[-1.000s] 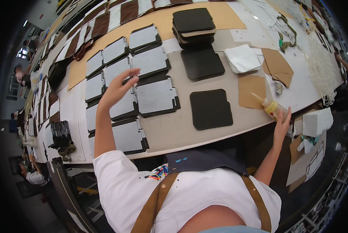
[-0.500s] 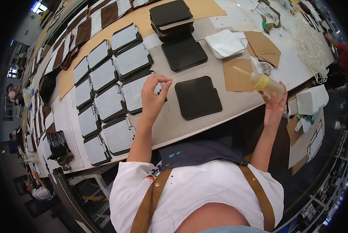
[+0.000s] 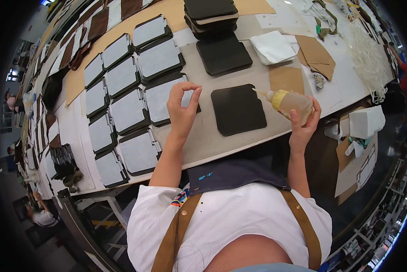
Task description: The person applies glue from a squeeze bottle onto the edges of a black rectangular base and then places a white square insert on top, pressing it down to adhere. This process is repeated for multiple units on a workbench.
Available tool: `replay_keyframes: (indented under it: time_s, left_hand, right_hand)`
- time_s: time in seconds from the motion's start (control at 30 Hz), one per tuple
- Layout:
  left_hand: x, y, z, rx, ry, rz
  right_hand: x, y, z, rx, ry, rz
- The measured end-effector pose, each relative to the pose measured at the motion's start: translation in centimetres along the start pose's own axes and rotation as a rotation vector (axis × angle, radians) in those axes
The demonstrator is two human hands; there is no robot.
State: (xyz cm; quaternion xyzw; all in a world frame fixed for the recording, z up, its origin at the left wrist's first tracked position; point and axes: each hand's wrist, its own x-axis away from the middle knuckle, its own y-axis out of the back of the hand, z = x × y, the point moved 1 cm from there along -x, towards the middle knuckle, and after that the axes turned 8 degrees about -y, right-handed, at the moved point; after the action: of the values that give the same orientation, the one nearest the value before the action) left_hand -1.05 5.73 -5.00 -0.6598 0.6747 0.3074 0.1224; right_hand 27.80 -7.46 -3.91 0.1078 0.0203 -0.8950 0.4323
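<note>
In my right hand [image 3: 303,127] is a translucent squeeze bottle [image 3: 299,105] with a yellow band and a thin nozzle. It is tilted, and the nozzle tip is at the upper right corner of a flat black panel [image 3: 239,109] on the table. My left hand [image 3: 181,106] hovers left of that panel, thumb and forefinger tips pinched together; anything between them is too small to make out. Beneath and beside this hand lie rows of black pieces topped with pale grey-white sheets [image 3: 160,59].
Behind the panel are another black panel [image 3: 224,53] and a stack of black pieces [image 3: 210,18]. Folded white cloth [image 3: 272,47], brown card pieces [image 3: 319,56] and a heap of pale strips [image 3: 364,54] lie to the right. A white box [image 3: 367,121] stands beyond the table's right edge.
My right hand has brought the bottle leftward, and its nozzle now reaches the black panel's corner. My left hand stays pinched in nearly the same place. The view has shifted slightly.
</note>
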Motion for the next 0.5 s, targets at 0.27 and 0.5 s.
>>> replay_keyframes:
  time_s: [0.27, 0.5]
  left_hand:
    - [-0.02, 0.18, 0.01, -0.021, -0.020, -0.001]
    - [0.01, 0.22, 0.09, -0.027, 0.012, 0.005]
  right_hand:
    - [0.28, -0.44, -0.11, 0.020, 0.016, -0.015]
    - [0.34, -0.35, -0.55, 0.018, 0.024, -0.016]
